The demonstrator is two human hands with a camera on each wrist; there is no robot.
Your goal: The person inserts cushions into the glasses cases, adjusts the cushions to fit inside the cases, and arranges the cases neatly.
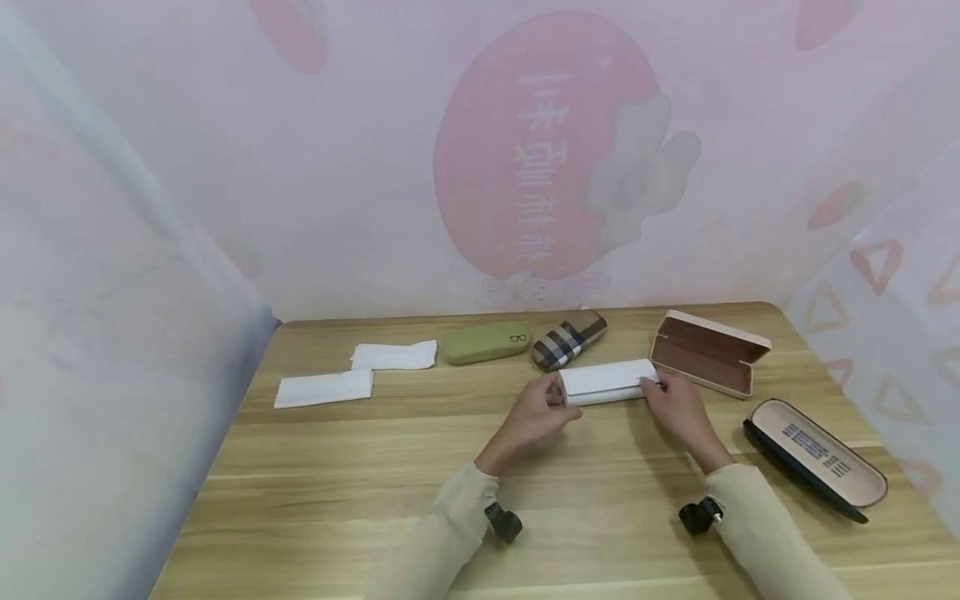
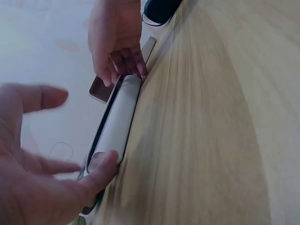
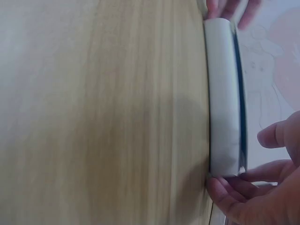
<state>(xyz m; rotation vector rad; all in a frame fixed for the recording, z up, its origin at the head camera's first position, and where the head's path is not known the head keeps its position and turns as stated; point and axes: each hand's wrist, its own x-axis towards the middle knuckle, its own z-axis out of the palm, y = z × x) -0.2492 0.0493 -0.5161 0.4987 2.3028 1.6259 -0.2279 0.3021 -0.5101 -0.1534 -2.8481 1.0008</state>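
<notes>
A white glasses case (image 1: 609, 385) lies on the table between the two hands. A dark gap shows along its lid edge in both wrist views. The left hand (image 1: 534, 417) grips its left end, the thumb along the near side. At the other end, the right hand (image 1: 678, 410) holds the case by its corner with thumb and fingertips. In the right wrist view one finger of the right hand (image 3: 269, 187) stands off the white case (image 3: 222, 98). An open case with a brown inside (image 1: 701, 354) stands just beyond the right hand.
An open dark case with a beige lining (image 1: 832, 462) lies at the right. Behind the hands are a green case (image 1: 486, 342) and a plaid case (image 1: 567, 340). Two folded white cloths, one in front (image 1: 322, 389) and one behind (image 1: 395, 356), lie at the left.
</notes>
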